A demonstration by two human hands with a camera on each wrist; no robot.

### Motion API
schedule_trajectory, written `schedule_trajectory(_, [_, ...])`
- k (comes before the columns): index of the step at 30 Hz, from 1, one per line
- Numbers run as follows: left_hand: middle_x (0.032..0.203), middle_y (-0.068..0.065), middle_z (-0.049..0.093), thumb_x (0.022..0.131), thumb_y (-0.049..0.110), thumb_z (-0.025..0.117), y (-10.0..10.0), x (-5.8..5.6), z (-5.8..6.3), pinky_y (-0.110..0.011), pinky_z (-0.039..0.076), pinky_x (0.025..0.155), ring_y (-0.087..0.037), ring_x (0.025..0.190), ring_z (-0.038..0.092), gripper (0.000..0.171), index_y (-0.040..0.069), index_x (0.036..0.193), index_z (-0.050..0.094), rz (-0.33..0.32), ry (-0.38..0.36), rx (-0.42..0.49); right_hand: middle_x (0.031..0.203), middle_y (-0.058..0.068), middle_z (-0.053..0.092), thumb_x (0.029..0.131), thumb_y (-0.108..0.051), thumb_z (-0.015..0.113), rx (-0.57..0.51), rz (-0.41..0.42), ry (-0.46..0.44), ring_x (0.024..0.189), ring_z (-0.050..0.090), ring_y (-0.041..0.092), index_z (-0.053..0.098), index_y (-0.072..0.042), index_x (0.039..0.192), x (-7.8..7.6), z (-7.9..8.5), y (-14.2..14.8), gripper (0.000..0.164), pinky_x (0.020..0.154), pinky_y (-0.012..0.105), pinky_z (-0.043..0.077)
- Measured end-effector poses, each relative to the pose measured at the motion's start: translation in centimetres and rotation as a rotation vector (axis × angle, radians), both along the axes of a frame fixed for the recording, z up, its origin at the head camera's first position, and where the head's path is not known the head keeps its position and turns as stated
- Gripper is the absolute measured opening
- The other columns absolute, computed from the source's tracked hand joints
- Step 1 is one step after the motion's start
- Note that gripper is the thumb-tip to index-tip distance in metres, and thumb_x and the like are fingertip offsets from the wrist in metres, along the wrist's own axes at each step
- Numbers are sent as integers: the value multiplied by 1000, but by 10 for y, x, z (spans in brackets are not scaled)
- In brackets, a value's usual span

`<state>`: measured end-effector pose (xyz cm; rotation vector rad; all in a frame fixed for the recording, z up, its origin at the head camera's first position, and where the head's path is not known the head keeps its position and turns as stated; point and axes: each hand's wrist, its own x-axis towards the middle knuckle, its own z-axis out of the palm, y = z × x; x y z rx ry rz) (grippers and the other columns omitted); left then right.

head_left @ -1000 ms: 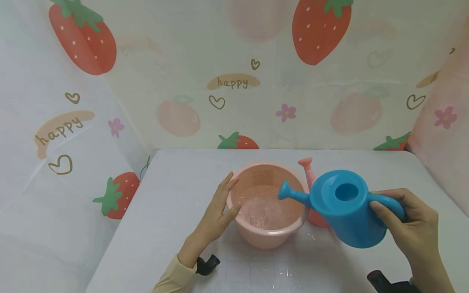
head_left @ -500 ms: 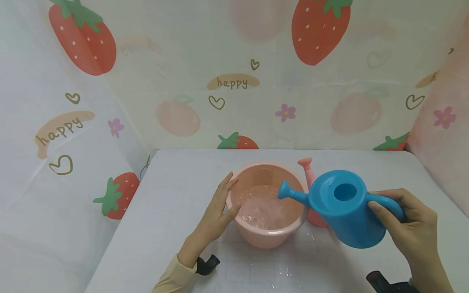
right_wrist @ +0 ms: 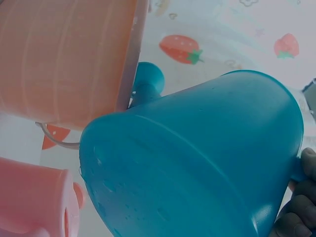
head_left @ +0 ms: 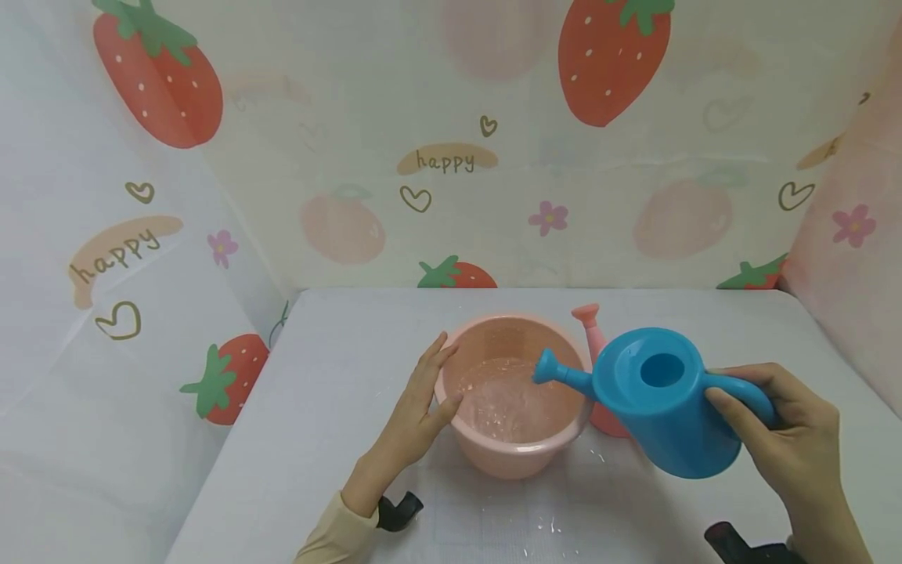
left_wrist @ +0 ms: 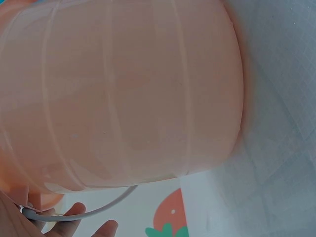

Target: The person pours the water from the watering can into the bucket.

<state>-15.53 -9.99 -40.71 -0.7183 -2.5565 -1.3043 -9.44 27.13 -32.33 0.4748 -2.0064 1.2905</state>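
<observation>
A pink bucket [head_left: 509,462] with rippling water [head_left: 507,399] in it stands mid-table. My left hand [head_left: 416,407] rests against its left rim, fingers mostly straight along the outside and thumb over the edge. In the left wrist view, a few fingertips [left_wrist: 106,229] show beside the bucket's thin grey bail [left_wrist: 106,204]. My right hand [head_left: 796,431] grips a blue watering can [head_left: 683,431] by its handle, thumb on top. The can is held up to the right of the bucket, its spout [head_left: 564,374] reaching over the opening. Drops cling to its underside in the right wrist view.
A pink watering can [head_left: 607,419] stands right behind the blue one, partly hidden by it and close to the bucket. Water drops [head_left: 550,525] dot the white table [head_left: 338,337] in front. A strawberry-print sheet [head_left: 451,219] rises along the table's back and sides.
Ripples on the water in the bucket have shifted. Both hands, the blue watering can and the bucket stay nearly in place.
</observation>
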Motion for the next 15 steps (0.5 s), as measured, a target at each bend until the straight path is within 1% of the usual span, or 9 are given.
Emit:
schedule_trajectory(2, [155, 5, 12, 92, 27, 50, 0, 1, 0, -60, 26, 104, -22, 141, 16, 59, 23, 146, 27, 4, -6, -3, 92, -9, 67, 70, 22, 63, 4, 0, 1, 84, 64, 1, 59, 19, 94, 0, 0, 0, 24, 84, 11, 45])
schedule_trajectory(6, [155, 6, 12, 91, 24, 51, 0, 1, 1, -60, 26, 104, -22, 141, 16, 60, 23, 146, 27, 9, -12, -6, 93, -8, 67, 71, 23, 63, 6, 7, 1, 85, 64, 2, 59, 19, 94, -1, -1, 0, 23, 83, 11, 45])
schedule_trajectory(9, [155, 3, 13, 92, 29, 50, -1, 1, 1, -60, 26, 103, -22, 141, 17, 59, 23, 146, 27, 9, -11, -9, 92, -8, 67, 71, 22, 63, 5, 11, 2, 84, 64, 2, 59, 19, 93, -1, 0, -1, 23, 83, 11, 45])
schedule_trajectory(13, [155, 3, 12, 93, 38, 46, -1, 1, 1, -60, 27, 103, -22, 141, 16, 59, 23, 146, 26, 1, -11, -5, 91, -7, 68, 72, 22, 63, -3, 26, 6, 83, 65, 3, 59, 20, 93, -1, 0, 0, 22, 82, 12, 46])
schedule_trajectory(15, [155, 4, 12, 93, 38, 46, -1, 1, 1, -60, 26, 103, -22, 141, 16, 59, 22, 146, 27, -1, -9, -4, 91, -7, 68, 72, 22, 63, -6, 25, 4, 83, 65, 2, 59, 20, 93, -1, 1, 0, 22, 82, 12, 46])
